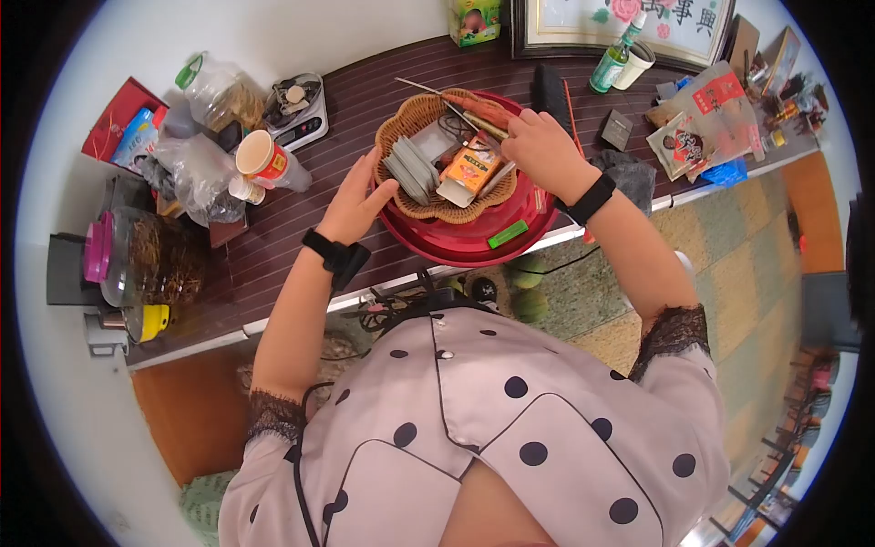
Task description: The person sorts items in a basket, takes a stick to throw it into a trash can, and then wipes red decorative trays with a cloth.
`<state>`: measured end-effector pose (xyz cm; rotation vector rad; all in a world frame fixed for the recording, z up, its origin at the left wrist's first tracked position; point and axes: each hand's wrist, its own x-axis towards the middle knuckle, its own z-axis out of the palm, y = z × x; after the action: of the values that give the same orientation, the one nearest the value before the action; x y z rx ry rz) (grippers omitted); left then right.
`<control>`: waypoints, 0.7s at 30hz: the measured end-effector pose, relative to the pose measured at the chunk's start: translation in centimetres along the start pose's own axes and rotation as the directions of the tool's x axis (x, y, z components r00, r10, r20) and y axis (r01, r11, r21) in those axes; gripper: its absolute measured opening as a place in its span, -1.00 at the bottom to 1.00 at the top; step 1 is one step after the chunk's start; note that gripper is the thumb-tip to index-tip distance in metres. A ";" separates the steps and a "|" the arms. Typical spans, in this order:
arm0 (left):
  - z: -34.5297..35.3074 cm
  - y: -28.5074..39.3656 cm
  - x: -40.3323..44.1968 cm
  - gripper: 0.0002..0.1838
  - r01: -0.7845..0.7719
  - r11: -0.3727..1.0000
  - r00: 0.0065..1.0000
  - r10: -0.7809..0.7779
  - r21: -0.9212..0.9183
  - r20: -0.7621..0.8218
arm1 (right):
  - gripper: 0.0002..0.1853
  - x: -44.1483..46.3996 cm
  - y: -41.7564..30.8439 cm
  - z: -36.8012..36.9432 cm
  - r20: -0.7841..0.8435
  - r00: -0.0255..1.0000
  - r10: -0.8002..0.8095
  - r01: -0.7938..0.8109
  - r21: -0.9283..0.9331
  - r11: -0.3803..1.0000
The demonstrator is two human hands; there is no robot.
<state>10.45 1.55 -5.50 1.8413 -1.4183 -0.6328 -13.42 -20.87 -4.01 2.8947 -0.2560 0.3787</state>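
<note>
Left fingers point(381, 193) loose, wicker basket point(448, 212) right beside them; right fingers point(522, 139) curled, orange box point(476, 166) nearby, honestly can't tell if they're gripping.

Framed picture point(574, 27) — top out of view

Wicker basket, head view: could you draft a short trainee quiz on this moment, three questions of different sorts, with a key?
1. True or false: the wicker basket sits on a red tray.

2. Which of these lies inside the basket?
a) the paper cup
b) the orange box
c) the scale

3. Fill in the blank: the person's hand nearer the green bottle is the ____ hand.

Key:
1. True.
2. b.
3. Right; the right hand is nearer.
</note>
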 end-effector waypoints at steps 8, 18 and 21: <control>0.8 -0.6 -2.9 -0.19 0.139 0.978 0.990 -0.139 -0.156 0.007 | -0.90 8.2 -0.9 -2.3 -0.035 0.939 -0.343 0.341 -0.053 0.939; 1.9 -3.5 -4.5 -0.10 0.146 0.975 0.986 -0.158 -0.169 -0.058 | -0.71 5.3 2.8 -1.0 -0.232 0.942 0.244 -0.129 0.422 0.897; 1.2 -3.9 -5.3 -0.02 0.163 0.977 0.975 -0.180 -0.136 -0.130 | -0.72 -2.5 4.0 2.4 0.149 0.740 0.656 -0.661 0.345 0.666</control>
<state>10.52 6.92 -9.53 1.8830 -1.1112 -0.6474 -16.07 -24.85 -6.20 3.0608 -1.4148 0.5734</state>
